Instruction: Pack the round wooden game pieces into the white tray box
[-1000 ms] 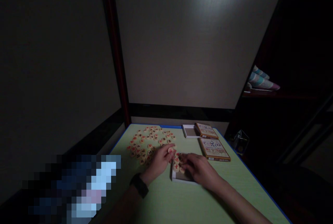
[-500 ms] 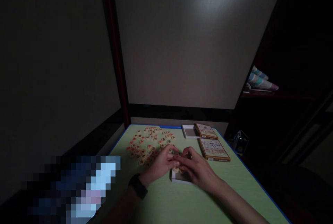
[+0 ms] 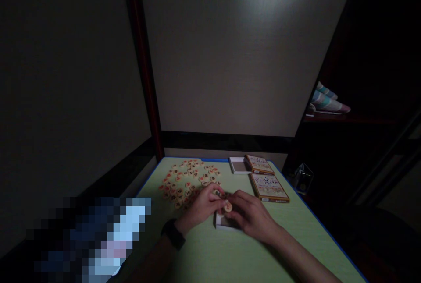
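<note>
A round Chinese chess piece [image 3: 227, 206] with a red character is held up between my hands, above a shallow white box tray [image 3: 226, 223]. My left hand [image 3: 205, 204], with a dark watch band at the wrist, pinches the piece at its left edge. From the right, my right hand [image 3: 251, 214] closes its thumb and fingers around the other side. Dark-marked pieces show partly behind my fingertips. Many loose pieces [image 3: 188, 185], marked in red and black, lie scattered to the left of my hands. My hands hide most of the tray.
On the green table [image 3: 263, 256], a printed box lid [image 3: 269, 187] lies to the right. Behind it, another lid [image 3: 259, 164] leans on a second white tray [image 3: 237, 165]. A wall panel [image 3: 226, 55] stands behind the table. A blurred patch covers the lower left.
My fingers have shifted, and a red-marked piece now shows face-on between my hands. Both hands stay over the tray. The view has moved slightly.
</note>
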The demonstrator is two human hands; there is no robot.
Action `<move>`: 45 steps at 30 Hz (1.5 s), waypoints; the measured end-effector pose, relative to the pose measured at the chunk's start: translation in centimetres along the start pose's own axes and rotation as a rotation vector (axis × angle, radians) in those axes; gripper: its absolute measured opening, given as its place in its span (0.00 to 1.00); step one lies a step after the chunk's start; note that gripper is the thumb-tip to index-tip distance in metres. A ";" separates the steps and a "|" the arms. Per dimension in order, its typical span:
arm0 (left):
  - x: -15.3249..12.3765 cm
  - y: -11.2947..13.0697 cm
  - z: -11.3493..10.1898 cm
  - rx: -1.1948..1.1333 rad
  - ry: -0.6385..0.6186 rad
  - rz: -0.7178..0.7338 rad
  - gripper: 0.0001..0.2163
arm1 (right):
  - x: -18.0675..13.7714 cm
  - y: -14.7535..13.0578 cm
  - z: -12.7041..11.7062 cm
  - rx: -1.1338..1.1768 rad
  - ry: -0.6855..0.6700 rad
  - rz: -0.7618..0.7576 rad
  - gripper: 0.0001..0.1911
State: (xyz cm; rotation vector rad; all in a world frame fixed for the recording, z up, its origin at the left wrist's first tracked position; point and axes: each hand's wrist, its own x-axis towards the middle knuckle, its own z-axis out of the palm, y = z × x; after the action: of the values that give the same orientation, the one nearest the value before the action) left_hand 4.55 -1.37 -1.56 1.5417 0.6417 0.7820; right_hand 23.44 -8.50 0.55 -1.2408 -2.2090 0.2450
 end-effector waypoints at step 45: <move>-1.2 0.8 0.6 1.059 0.031 -0.030 0.04 | 0.1 0.7 1.8 -0.269 -0.181 0.282 0.07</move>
State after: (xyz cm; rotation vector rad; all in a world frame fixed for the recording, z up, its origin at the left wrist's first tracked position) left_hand 4.22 -2.73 -0.90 2.4544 1.2063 0.4302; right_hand 22.84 -7.79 -1.20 -1.7433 -2.2681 0.1793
